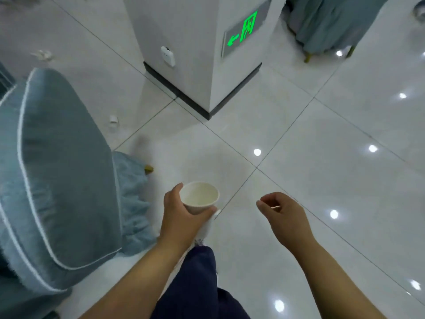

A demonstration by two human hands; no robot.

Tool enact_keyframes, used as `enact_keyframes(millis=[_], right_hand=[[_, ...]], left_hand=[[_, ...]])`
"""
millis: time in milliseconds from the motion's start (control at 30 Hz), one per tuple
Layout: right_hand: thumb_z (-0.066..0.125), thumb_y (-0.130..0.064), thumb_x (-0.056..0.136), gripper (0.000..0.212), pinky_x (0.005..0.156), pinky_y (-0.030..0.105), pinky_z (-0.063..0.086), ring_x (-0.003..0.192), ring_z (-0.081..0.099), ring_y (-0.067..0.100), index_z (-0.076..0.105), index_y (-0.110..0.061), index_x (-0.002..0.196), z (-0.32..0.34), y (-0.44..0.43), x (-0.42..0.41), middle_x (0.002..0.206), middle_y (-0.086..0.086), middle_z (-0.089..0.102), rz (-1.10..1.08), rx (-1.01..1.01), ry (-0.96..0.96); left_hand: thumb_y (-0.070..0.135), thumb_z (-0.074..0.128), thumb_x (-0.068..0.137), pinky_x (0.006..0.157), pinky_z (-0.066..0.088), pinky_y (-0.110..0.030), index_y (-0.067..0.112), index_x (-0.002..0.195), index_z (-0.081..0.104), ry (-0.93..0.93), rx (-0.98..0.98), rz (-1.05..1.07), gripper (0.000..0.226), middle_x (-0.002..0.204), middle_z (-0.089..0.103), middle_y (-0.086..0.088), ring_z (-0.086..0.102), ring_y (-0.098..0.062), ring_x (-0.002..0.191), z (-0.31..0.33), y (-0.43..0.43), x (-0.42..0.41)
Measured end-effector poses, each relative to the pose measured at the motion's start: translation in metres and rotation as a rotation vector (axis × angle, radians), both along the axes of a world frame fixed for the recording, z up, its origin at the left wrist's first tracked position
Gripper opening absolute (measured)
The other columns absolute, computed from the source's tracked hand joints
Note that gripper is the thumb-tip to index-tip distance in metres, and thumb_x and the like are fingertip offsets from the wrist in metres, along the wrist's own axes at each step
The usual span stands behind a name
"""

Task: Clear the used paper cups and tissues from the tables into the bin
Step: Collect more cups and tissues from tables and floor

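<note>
The person wore loose, creased dark navy trousers (195,284) ending in a frayed pale hem (199,241) above a white shoe (208,226), and the left forearm (147,268) and right forearm (322,261) were bare, uncovered by any sleeve.

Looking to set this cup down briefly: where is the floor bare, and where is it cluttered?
Bare tiles spread right of the pillar, ahead of the right hand pinching a thin stick, up to the far covered chair. Crowded on the left: the near covered chair beside the left hand holding the paper cup, with litter beyond it.
</note>
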State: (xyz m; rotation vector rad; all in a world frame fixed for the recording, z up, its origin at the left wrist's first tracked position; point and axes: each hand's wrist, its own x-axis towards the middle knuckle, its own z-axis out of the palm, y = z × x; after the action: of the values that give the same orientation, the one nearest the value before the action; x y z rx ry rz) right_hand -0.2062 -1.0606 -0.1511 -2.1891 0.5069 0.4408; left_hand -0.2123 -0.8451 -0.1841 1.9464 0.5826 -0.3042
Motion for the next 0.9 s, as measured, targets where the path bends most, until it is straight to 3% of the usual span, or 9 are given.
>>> enact_keyframes(millis=[100,233,400,500,567,767,900], right_hand=[[0.061,-0.035,0.091,0.015,0.058,0.014,0.038,0.079,0.057,0.001,0.063,-0.022,0.099,-0.053,-0.016,0.025,0.091,-0.009,0.065,0.021,-0.038,0.105],[0.059,-0.037,0.092,0.016,0.061,0.016,0.041,0.078,0.055,0.002,0.061,-0.023,0.101,-0.12,-0.026,0.055,0.091,-0.009,0.062,0.101,-0.06,0.194],[0.059,-0.037,0.091,0.018,0.068,0.023,0.044,0.08,0.057,0.005,0.062,-0.022,0.1,-0.22,-0.035,0.075,0.095,-0.006,0.064,0.252,-0.062,0.282],[0.056,-0.039,0.092,0.022,0.072,0.024,0.045,0.084,0.058,0.01,0.061,-0.021,0.104,-0.297,-0.04,0.081,0.098,-0.006,0.062,0.384,-0.099,0.336],[0.056,-0.039,0.092,0.022,0.074,0.023,0.045,0.086,0.057,0.01,0.06,-0.022,0.106,-0.349,-0.04,0.086,0.098,-0.007,0.06,0.456,-0.123,0.348],[0.058,-0.038,0.091,0.027,0.075,0.025,0.048,0.086,0.056,0.009,0.059,-0.021,0.111,-0.487,-0.021,0.103,0.099,-0.007,0.06,0.557,-0.134,0.363],[0.062,-0.041,0.088,0.046,0.086,0.03,0.05,0.101,0.058,0.015,0.049,-0.022,0.128,-0.575,0.006,0.118,0.121,0.0,0.056,0.64,-0.167,0.358]], left_hand=[[0.037,0.088,0.057,0.098,0.045,-0.036,0.016,0.139,0.036,0.065,0.054,0.047,0.099,0.131,0.039,0.0,0.046,-0.015,0.112,-0.048,-0.008,0.024],[0.027,0.088,0.06,0.09,0.041,-0.027,0.014,0.134,0.042,0.103,0.097,0.128,0.088,0.125,0.04,0.001,0.045,-0.012,0.104,-0.105,-0.017,0.044],[0.036,0.089,0.054,0.091,0.05,-0.039,0.016,0.128,0.046,0.152,0.151,0.292,0.088,0.12,0.045,0.0,0.052,-0.019,0.106,-0.19,-0.028,0.053],[0.051,0.085,0.043,0.091,0.052,-0.045,0.019,0.128,0.047,0.167,0.162,0.429,0.097,0.122,0.053,-0.003,0.056,-0.022,0.107,-0.253,-0.034,0.055],[0.046,0.087,0.046,0.091,0.052,-0.047,0.02,0.129,0.046,0.177,0.156,0.502,0.097,0.125,0.052,-0.004,0.055,-0.024,0.108,-0.295,-0.035,0.058],[0.036,0.089,0.055,0.092,0.05,-0.039,0.012,0.136,0.041,0.132,0.249,0.544,0.097,0.133,0.047,-0.007,0.052,-0.024,0.114,-0.393,-0.022,0.08],[0.033,0.087,0.06,0.087,0.038,-0.028,0.012,0.142,0.031,-0.001,0.319,0.619,0.102,0.139,0.04,-0.006,0.043,-0.014,0.114,-0.419,0.003,0.117]])
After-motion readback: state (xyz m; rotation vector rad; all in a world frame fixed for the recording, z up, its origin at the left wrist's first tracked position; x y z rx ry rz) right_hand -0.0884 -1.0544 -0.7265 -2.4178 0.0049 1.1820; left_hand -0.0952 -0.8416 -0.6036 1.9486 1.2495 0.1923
